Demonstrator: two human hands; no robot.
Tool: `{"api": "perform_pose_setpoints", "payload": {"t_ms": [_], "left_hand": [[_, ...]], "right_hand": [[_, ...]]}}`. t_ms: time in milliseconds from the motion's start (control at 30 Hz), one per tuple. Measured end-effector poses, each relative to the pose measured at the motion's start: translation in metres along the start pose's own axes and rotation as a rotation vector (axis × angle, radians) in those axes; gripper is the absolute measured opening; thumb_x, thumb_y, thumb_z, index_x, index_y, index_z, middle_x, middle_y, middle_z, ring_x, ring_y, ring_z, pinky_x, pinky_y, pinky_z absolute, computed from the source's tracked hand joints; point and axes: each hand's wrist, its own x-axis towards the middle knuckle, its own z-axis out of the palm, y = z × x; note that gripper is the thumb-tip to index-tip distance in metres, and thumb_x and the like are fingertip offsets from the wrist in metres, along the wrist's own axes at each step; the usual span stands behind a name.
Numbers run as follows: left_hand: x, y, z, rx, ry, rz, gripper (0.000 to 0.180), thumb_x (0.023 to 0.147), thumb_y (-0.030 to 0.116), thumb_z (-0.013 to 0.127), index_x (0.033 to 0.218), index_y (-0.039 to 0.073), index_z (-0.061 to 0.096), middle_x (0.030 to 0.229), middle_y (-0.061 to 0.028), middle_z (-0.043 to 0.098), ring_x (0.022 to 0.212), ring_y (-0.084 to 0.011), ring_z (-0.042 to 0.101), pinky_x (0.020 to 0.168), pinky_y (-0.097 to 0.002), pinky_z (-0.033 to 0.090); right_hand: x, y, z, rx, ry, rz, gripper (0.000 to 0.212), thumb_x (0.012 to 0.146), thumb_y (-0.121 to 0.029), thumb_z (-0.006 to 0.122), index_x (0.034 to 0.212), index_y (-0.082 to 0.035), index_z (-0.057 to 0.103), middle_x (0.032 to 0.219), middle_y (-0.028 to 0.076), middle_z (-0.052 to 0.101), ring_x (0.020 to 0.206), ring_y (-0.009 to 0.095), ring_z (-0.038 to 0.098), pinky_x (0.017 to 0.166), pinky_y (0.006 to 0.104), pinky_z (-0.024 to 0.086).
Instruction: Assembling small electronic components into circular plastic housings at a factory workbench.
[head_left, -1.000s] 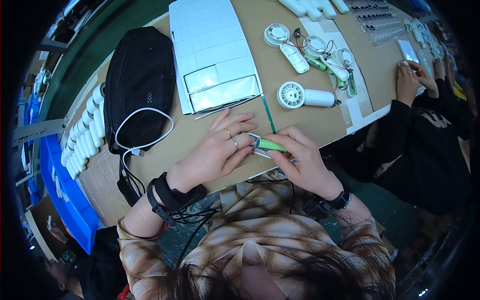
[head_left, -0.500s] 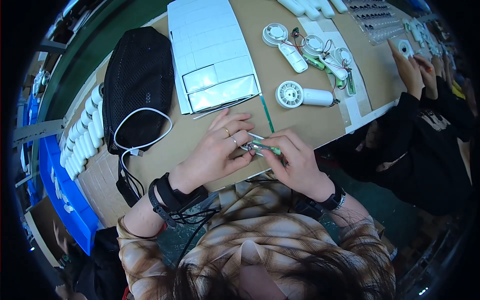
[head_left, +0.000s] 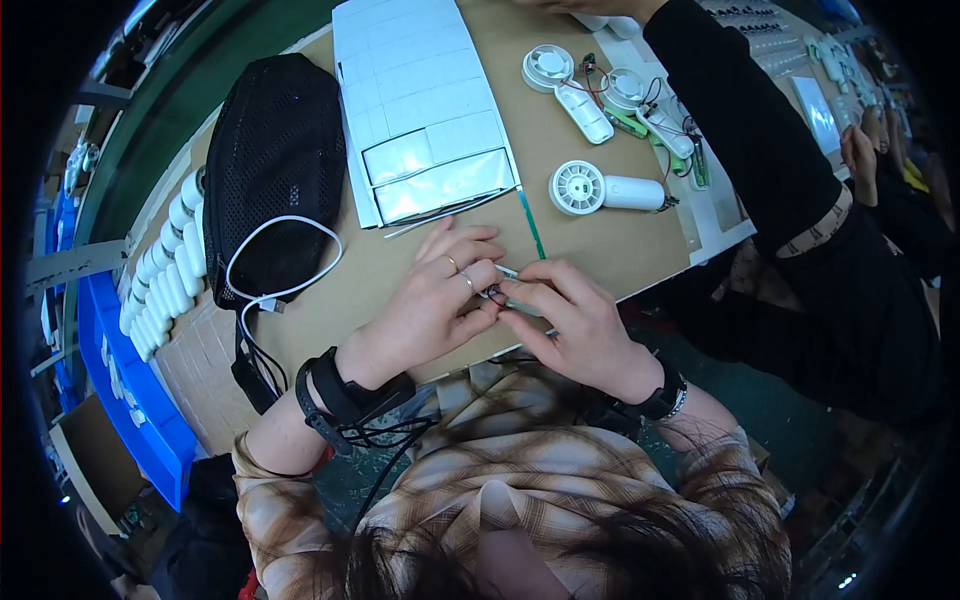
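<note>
Near the table's front edge, my left hand [head_left: 430, 290] and my right hand [head_left: 575, 325] meet over a partly hidden white fan handle [head_left: 510, 272]. Thin dark wires [head_left: 494, 294] show between the fingertips. My left thumb and fingers are closed on its left end. The right thumb and forefinger pinch it from the other side, covering most of the green battery. Beyond them lie a handheld fan [head_left: 605, 190] and several opened fans [head_left: 548, 68] with red wires and green batteries [head_left: 626, 124].
A white box [head_left: 420, 100] lies ahead, beside a black mesh bag [head_left: 280, 170] with a white cable [head_left: 232, 262]. White fan bodies [head_left: 165, 280] line the left, above a blue bin [head_left: 150, 420]. A co-worker's black sleeve [head_left: 745, 110] crosses the table's right side.
A co-worker's arm has reached across the right side toward the far white parts. My right fingers have shifted slightly left and now cover more of the green battery. My left hand has barely moved.
</note>
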Motion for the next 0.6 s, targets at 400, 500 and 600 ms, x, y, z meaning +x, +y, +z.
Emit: {"api": "perform_pose_setpoints", "payload": {"t_ms": [400, 500, 600], "left_hand": [[0.001, 0.005, -0.003, -0.007, -0.02, -0.024, 0.028, 0.069, 0.01, 0.067, 0.094, 0.004, 0.057, 0.108, -0.0119, 0.054, 0.116, -0.0322, 0.049, 0.105, -0.0565, 0.03], [0.002, 0.007, -0.005, -0.007, -0.038, -0.021, 0.026, 0.07, 0.01, 0.065, 0.094, 0.004, 0.057, 0.108, -0.0121, 0.054, 0.117, -0.032, 0.048, 0.105, -0.0567, 0.029], [0.003, 0.007, -0.007, -0.008, -0.051, -0.011, 0.024, 0.072, 0.01, 0.064, 0.094, 0.004, 0.057, 0.108, -0.0124, 0.053, 0.117, -0.0318, 0.047, 0.105, -0.0568, 0.028]], "right_hand": [[0.0, -0.003, 0.012, -0.113, 0.05, -0.004, 0.026, 0.071, -0.005, 0.07, 0.096, -0.004, 0.062, 0.096, 0.011, 0.055, 0.081, 0.026, 0.06, 0.068, 0.0337, 0.051], [0.0, -0.003, 0.014, -0.115, 0.073, 0.0, 0.026, 0.071, -0.004, 0.07, 0.095, -0.004, 0.062, 0.095, 0.011, 0.055, 0.082, 0.027, 0.059, 0.068, 0.0343, 0.05], [0.0, -0.001, 0.014, -0.102, 0.1, -0.025, 0.024, 0.071, -0.004, 0.07, 0.094, -0.003, 0.062, 0.094, 0.011, 0.055, 0.08, 0.027, 0.059, 0.068, 0.0344, 0.05]]}}
